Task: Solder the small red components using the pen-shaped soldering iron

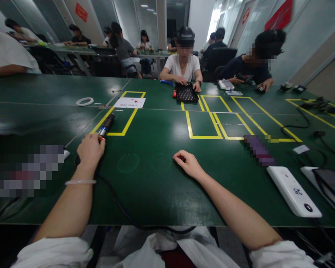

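My left hand (91, 149) is closed around the near end of a black cylindrical tool (106, 125), which lies on the green table and points away to the right. The tool has a silver and blue band, and a small orange spot shows by my fingers. A black cable (117, 201) curves from beside my left wrist toward the table's near edge. My right hand (188, 163) rests on the table with its fingers curled in, thumb against forefinger, and no object shows in it. Two faint circles (128, 163) are drawn on the surface between my hands.
Yellow tape outlines (205, 137) mark the green table (162, 193). A white card (130, 102) and white ring (84, 101) lie ahead left. White power banks (293, 191) and a phone (259, 150) are at right. Opposite, a person handles a black tray (186, 99); another sits farther right.
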A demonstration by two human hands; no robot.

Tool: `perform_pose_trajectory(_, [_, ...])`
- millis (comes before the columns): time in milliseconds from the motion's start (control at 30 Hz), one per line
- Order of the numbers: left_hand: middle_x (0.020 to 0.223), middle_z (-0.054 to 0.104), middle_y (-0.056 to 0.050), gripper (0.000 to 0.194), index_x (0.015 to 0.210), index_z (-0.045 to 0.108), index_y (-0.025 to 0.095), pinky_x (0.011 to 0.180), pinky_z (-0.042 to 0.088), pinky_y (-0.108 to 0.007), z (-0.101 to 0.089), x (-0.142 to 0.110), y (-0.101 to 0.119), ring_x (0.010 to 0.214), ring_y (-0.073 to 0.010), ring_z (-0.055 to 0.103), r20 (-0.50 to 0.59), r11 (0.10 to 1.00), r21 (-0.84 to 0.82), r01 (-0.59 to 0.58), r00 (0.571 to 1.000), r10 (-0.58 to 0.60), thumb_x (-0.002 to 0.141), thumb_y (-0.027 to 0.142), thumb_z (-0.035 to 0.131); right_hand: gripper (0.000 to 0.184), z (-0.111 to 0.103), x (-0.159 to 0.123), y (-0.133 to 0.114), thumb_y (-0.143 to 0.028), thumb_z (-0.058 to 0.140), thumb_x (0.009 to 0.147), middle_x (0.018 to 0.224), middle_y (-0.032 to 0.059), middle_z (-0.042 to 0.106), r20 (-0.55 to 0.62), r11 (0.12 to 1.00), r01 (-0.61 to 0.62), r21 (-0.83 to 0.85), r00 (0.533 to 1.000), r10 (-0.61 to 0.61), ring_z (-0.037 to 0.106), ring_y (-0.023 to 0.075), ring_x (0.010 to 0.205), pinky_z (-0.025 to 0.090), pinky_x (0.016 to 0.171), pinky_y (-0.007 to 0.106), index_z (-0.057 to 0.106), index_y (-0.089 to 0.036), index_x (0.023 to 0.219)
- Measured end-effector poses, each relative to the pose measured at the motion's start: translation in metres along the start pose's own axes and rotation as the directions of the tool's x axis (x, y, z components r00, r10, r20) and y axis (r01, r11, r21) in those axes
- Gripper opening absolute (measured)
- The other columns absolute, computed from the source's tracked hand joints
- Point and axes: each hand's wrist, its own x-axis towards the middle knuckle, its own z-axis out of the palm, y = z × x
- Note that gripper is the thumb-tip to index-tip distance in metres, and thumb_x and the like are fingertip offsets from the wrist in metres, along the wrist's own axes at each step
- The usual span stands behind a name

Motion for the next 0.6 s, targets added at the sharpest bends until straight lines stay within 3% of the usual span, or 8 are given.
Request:
perform_pose_trajectory(100, [0.11, 0.059, -0.013, 0.042, 0.113, 0.058, 0.01, 0.083, 0.045, -0.041, -0.005, -0.002, 0.012, 0.096, -0.0269, 0.055, -0.072, 0.995, -0.103, -0.011, 0.997, 0.003, 0.094, 0.042, 0.038, 0.012, 0.001, 0.001, 0.001, -0.021, 0.054, 0.09, 0.086, 0.0029, 0.066, 0.003, 1.0, 0.0, -0.001, 1.0, 0.0, 0.059, 0.0149, 0.078, 0.043, 0.07, 0.026, 0.066, -0.018, 0.088])
perform_pose_trajectory(167, [0.107, 0.063, -0.01, 0.041, 0.116, 0.058, 0.011, 0.086, 0.045, -0.036, -0.01, -0.007, 0.031, 0.094, -0.0223, 0.057, -0.103, 0.952, -0.293, -0.091, 0.993, 0.063, 0.094, 0.041, 0.04, 0.012, 0.003, 0.001, 0.001, -0.022, 0.054, 0.09, 0.086, 0.003, 0.066, 0.002, 1.0, -0.004, 0.001, 1.0, 0.004, 0.06, 0.0151, 0.079, 0.043, 0.07, 0.026, 0.066, -0.018, 0.088])
perform_pose_trajectory(267, [0.106, 0.067, -0.007, 0.039, 0.116, 0.061, 0.014, 0.086, 0.046, -0.029, -0.017, -0.024, 0.076, 0.092, -0.0177, 0.061, -0.092, 0.745, -0.616, -0.257, 0.962, 0.256, 0.091, 0.041, 0.046, 0.012, 0.004, 0.001, 0.001, -0.023, 0.054, 0.09, 0.085, 0.0025, 0.066, -0.002, 1.0, -0.018, 0.023, 1.0, 0.018, 0.06, 0.0149, 0.078, 0.044, 0.07, 0.026, 0.065, -0.018, 0.09])
perform_pose_trajectory(367, [0.107, 0.066, -0.007, 0.039, 0.113, 0.066, 0.019, 0.08, 0.048, -0.029, -0.025, -0.051, 0.127, 0.094, -0.0189, 0.061, -0.027, 0.558, -0.756, -0.342, 0.868, 0.496, 0.089, 0.044, 0.05, 0.014, 0.005, 0.0, 0.003, -0.024, 0.053, 0.089, 0.086, 0.0019, 0.066, 0.001, 0.995, -0.024, 0.095, 1.0, 0.024, 0.06, 0.0141, 0.077, 0.044, 0.07, 0.025, 0.063, -0.018, 0.098])
perform_pose_trajectory(467, [0.104, 0.066, -0.007, 0.037, 0.115, 0.066, 0.02, 0.079, 0.048, -0.031, -0.032, -0.074, 0.163, 0.093, -0.019, 0.062, 0.056, 0.438, -0.854, -0.282, 0.787, 0.615, 0.088, 0.042, 0.051, 0.022, 0.005, -0.001, 0.003, -0.025, 0.054, 0.089, 0.09, 0.0017, 0.066, 0.009, 0.984, -0.016, 0.177, 1.0, 0.015, 0.06, 0.0127, 0.076, 0.045, 0.068, 0.025, 0.056, -0.019, 0.111])
perform_pose_trajectory(600, [0.094, 0.066, -0.006, 0.034, 0.107, 0.06, 0.017, 0.079, 0.048, -0.031, -0.031, -0.089, 0.18, 0.086, -0.0171, 0.063, 0.165, 0.306, -0.951, -0.054, 0.745, 0.647, 0.082, 0.039, 0.062, 0.03, 0.005, -0.002, 0.0, -0.025, 0.057, 0.087, 0.091, 0.0018, 0.065, 0.056, 0.969, 0.026, 0.246, 0.998, -0.041, 0.059, 0.0119, 0.073, 0.046, 0.066, 0.024, 0.052, -0.02, 0.116])
